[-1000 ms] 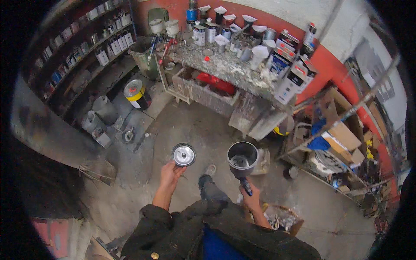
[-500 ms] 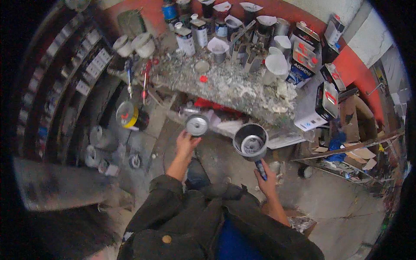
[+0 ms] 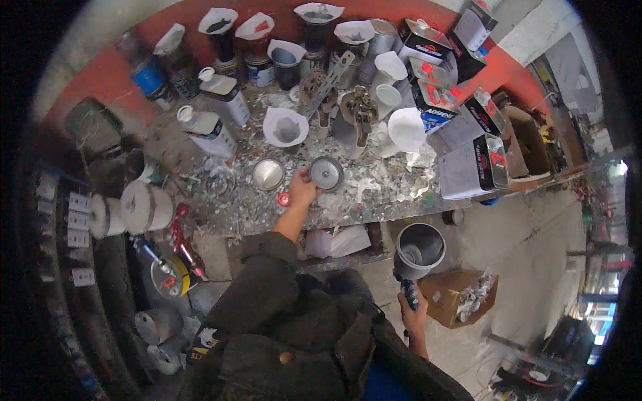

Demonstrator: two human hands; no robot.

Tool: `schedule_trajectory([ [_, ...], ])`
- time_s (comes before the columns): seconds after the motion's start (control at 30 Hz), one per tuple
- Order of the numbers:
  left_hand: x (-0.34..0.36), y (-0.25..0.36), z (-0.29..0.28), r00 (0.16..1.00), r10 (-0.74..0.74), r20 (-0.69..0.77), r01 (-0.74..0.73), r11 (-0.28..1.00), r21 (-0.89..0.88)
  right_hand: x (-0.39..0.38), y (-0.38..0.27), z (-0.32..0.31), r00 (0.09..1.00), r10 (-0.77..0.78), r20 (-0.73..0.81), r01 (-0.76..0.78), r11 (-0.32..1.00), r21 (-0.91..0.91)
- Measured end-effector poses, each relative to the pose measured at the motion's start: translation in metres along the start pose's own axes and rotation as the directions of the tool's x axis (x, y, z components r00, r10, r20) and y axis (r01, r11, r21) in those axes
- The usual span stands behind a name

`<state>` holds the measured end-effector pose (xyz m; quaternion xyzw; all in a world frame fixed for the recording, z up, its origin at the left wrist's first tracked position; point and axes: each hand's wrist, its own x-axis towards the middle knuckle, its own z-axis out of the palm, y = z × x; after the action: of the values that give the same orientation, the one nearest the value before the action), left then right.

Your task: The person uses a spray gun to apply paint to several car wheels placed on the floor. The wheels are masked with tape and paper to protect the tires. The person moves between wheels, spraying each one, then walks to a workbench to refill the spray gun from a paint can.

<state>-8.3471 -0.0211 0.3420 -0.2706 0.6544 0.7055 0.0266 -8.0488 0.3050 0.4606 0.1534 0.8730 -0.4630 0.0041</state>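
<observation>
My left hand [image 3: 302, 187] grips a round metal lid [image 3: 326, 175] at the paint-spattered bench top [image 3: 221, 214]. A shiny round metal disc [image 3: 267, 174] lies left of it, with a small red cap [image 3: 283, 199] near my wrist. My right hand [image 3: 412, 311] holds a metal cup [image 3: 419, 245] by its dark handle [image 3: 409, 291], below the bench's front edge; the cup's inside shows a silvery bottom. Behind my left hand stand a cup with a white paper funnel [image 3: 285, 127] and a white-topped container [image 3: 207, 132].
Cups with paper funnels [image 3: 318, 20] and metal cans [image 3: 473, 167] crowd the bench's back and right. White buckets [image 3: 147, 206] and spray guns [image 3: 184, 244] are at the left, beside shelving [image 3: 73, 220]. An open cardboard box [image 3: 460, 301] sits on the floor beside my right hand.
The bench has come closer. My left hand has moved forward with the lid onto the bench top. My right hand, still holding the cup, has shifted right and lower in view.
</observation>
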Motion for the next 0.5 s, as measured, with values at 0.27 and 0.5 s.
schedule_trajectory([
  [0.27, 0.054, 0.021, -0.020, 0.797, 0.504, -0.334, -0.346, 0.833, 0.432, 0.008, -0.032, 0.015, 0.950, 0.311, -0.017, -0.308, 0.946, 0.100],
  [0.5, 0.154, -0.002, -0.042, 0.940, 0.334, -0.065, -0.321, 0.934, 0.156, 0.027, -0.053, 0.010, 0.956, 0.293, 0.003, -0.292, 0.953, 0.085],
])
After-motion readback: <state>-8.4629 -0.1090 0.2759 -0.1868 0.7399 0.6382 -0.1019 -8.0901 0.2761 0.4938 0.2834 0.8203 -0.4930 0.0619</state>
